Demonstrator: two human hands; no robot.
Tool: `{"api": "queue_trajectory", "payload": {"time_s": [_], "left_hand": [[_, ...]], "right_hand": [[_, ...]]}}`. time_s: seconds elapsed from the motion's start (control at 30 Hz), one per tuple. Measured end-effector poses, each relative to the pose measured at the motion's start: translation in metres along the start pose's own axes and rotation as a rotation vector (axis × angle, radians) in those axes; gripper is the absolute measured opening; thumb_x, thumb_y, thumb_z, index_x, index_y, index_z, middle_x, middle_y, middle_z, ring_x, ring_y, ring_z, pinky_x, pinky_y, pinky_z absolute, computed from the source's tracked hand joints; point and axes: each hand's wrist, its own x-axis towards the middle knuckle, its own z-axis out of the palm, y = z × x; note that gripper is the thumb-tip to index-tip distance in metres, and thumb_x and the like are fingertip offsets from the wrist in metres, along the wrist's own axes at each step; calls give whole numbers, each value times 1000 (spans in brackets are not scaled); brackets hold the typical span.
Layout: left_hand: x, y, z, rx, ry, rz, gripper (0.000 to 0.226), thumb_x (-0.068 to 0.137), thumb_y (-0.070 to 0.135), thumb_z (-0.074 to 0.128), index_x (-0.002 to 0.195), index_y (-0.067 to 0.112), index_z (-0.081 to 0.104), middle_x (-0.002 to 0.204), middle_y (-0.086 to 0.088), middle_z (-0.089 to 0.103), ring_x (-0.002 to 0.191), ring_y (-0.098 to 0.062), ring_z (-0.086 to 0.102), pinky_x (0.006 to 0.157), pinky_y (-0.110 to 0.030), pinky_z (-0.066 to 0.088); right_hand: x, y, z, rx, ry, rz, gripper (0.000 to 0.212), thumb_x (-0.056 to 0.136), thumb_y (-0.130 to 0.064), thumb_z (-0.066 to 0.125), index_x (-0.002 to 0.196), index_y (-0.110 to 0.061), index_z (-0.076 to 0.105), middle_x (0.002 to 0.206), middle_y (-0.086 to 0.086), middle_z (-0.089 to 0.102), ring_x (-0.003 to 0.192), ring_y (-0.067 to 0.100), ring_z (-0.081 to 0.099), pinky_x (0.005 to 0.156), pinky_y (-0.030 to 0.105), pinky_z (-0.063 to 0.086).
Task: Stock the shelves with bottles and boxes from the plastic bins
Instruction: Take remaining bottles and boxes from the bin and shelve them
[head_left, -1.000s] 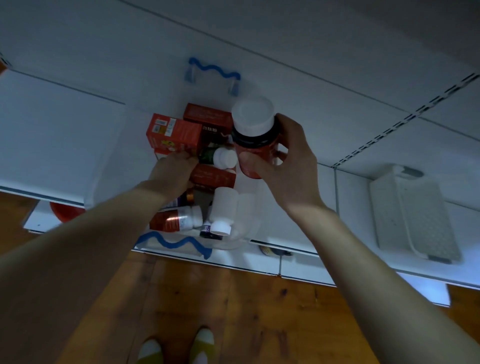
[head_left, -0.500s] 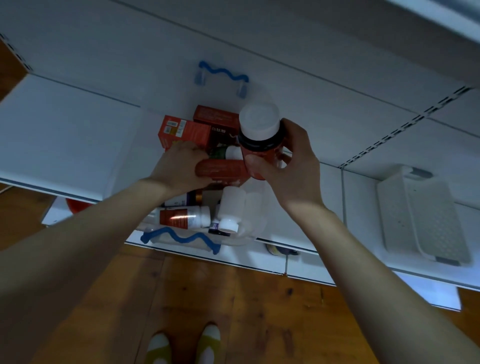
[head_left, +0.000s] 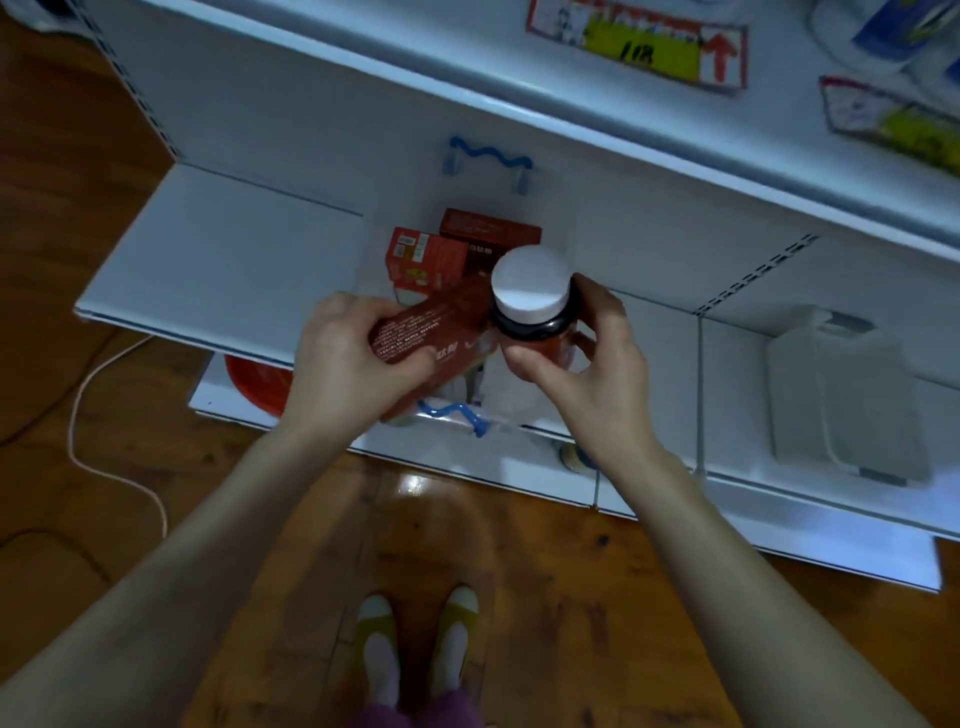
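Lifted out of the clear plastic bin (head_left: 376, 260) since half a second ago, a long red box (head_left: 431, 338) is now held above it by the left hand (head_left: 353, 364), whose fingers and thumb are curled round its near end; earlier that hand was only reaching among the contents. The white-capped bottle (head_left: 535, 317) is gripped as before in the right hand (head_left: 592, 379), thumb and fingers wrapped round its red body below the cap, close beside the box's far end; whether the two touch cannot be told. The bin, marked by its blue wavy handles (head_left: 488, 156), is set on the lower white shelf (head_left: 223, 254), and two more red boxes (head_left: 426, 257) are seen left at its back; whatever lies beneath the hands is hidden. The step in hand is judged to be the carrying of both items from the bin to a place on the shelves. For this to be done well, both should be raised straight up until the bin's wall is cleared, so that nothing is caught on the rim or near handle. Since the box is gripped by one end only, it should be kept level or taken nearer its middle before being set down. The bottle should be kept upright and stood on its base, label outward; the shelf surface just left of the bin is judged the nearest spot.
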Motion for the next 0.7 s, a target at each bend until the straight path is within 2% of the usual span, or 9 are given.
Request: {"api": "queue_trajectory", "payload": {"time_s": [0.1, 0.2, 0.3, 0.37, 0.5, 0.6, 0.63, 0.7], "left_hand": [[-37, 15, -23, -103, -1, -110, 49, 65, 46, 65, 102, 14, 66, 92, 3, 51, 89, -14, 52, 74, -24, 39], [-69, 27, -47, -194, 19, -198, 37, 71, 35, 76, 101, 19, 63, 92, 8, 51, 89, -12, 53, 74, -23, 46], [-94, 37, -75, -323, 35, -293, 39, 62, 43, 70, 95, 26, 59, 99, 3, 59, 90, -14, 59, 79, -34, 52], [-106, 47, -95, -387, 70, -321, 39, 61, 44, 67, 95, 26, 60, 103, -3, 62, 89, -15, 62, 80, -36, 53], [-119, 73, -133, -450, 149, -289, 39, 62, 43, 66, 95, 24, 60, 93, 5, 63, 85, -8, 62, 73, -26, 51], [-119, 91, -155, -487, 212, -249, 39, 63, 38, 72, 95, 20, 60, 89, 7, 61, 79, -3, 60, 63, -14, 49], [-119, 97, -162, -506, 228, -233, 38, 66, 32, 78, 96, 17, 60, 88, 5, 61, 76, -3, 60, 56, -10, 48], [-119, 109, -173, -529, 248, -213, 31, 76, 21, 76, 101, 11, 60, 89, 2, 60, 73, -4, 59, 47, -5, 44]], "right_hand": [[-26, -20, -12, 20, -46, 87, 69, 70, -21, 79, 129, -16, 43, 115, -16, 46, 99, -8, 48, 79, -5, 36], [-48, -45, -31, 34, -52, 150, 66, 68, -25, 80, 122, -25, 40, 108, -24, 44, 96, -9, 48, 73, -5, 39], [-60, -74, -56, 76, -38, 182, 65, 69, -24, 79, 118, -28, 37, 108, -21, 45, 98, -5, 48, 72, 1, 43], [-63, -94, -72, 99, -66, 169, 70, 68, -26, 79, 124, -30, 36, 114, -19, 46, 103, -4, 49, 80, 7, 41], [-61, -138, -99, 129, -155, 105, 62, 69, -24, 77, 119, -32, 41, 112, -21, 51, 107, 2, 51, 88, 20, 42], [-54, -168, -114, 134, -156, 45, 53, 69, -21, 78, 111, -25, 46, 106, -14, 55, 103, 5, 54, 82, 15, 45], [-51, -179, -118, 137, -144, 26, 52, 69, -20, 79, 109, -22, 46, 103, -13, 55, 101, 7, 55, 78, 13, 45], [-43, -200, -125, 125, -126, -15, 55, 69, -19, 79, 112, -20, 46, 101, -15, 54, 97, 6, 55, 73, 8, 45]]}}
